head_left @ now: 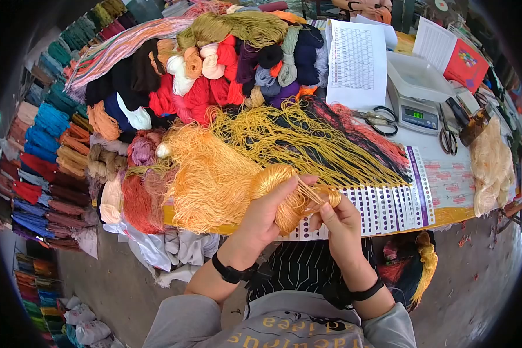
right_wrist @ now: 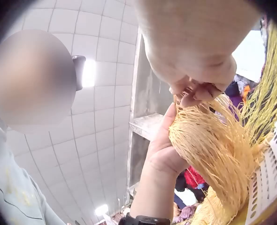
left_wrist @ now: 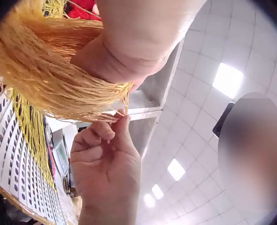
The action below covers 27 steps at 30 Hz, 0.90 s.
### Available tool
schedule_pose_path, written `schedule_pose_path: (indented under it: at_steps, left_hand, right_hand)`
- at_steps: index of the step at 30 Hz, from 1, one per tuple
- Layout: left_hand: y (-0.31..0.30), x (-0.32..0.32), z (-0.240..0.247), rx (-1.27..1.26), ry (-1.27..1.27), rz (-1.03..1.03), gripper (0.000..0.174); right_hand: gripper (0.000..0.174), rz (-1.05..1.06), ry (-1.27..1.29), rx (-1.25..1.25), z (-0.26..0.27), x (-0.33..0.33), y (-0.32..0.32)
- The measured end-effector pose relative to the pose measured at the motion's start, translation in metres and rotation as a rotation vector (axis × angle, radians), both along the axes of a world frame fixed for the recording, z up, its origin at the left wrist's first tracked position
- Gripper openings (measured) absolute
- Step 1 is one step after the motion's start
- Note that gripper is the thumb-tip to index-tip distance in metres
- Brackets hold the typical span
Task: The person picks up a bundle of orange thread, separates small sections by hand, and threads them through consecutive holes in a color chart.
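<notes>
A skein of pale orange thread (head_left: 271,178) is held up over the table's front edge. My left hand (head_left: 262,217) grips it, with the thumb laid across the strands. On its other side my right hand (head_left: 341,223) pinches a few strands between thumb and fingertips, drawn out from the skein. In the left wrist view those strands run from the skein (left_wrist: 58,82) to the right fingertips. The right wrist view shows the skein (right_wrist: 209,136) hanging from the left hand (right_wrist: 164,157). A loose heap of the same thread (head_left: 211,180) spreads on the table beside the left hand.
White punched cards (head_left: 383,211) line the front edge, with olive-yellow threads (head_left: 272,130) running back from them. Coloured skeins (head_left: 197,98) are piled behind. At the right are scissors (head_left: 383,120), a digital scale (head_left: 414,110), printed sheets (head_left: 356,64) and a pale thread bundle (head_left: 492,165).
</notes>
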<state>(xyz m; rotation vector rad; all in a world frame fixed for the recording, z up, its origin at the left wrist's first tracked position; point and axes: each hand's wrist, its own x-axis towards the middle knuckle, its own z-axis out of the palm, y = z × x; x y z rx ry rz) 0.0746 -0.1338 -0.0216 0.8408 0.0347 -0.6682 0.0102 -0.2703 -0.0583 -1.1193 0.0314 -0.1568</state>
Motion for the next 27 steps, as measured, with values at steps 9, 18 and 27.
schedule_pose_path:
  at_steps: [9, 18, 27]
  left_hand:
    - [0.0024, 0.0020, 0.0005, 0.087, -0.024, 0.100, 0.028]
    - [0.0052, 0.0030, 0.0000, 0.101, -0.060, 0.066, 0.027]
    - [0.0046, 0.0045, 0.0026, 0.078, -0.056, 0.042, 0.032]
  right_hand:
    - [0.018, 0.089, 0.128, 0.170, 0.0043, -0.0053, -0.0048]
    - [0.020, 0.089, 0.119, 0.168, 0.0020, -0.0058, -0.0071]
    - [0.022, 0.137, 0.170, 0.189, 0.0040, -0.0070, -0.0084]
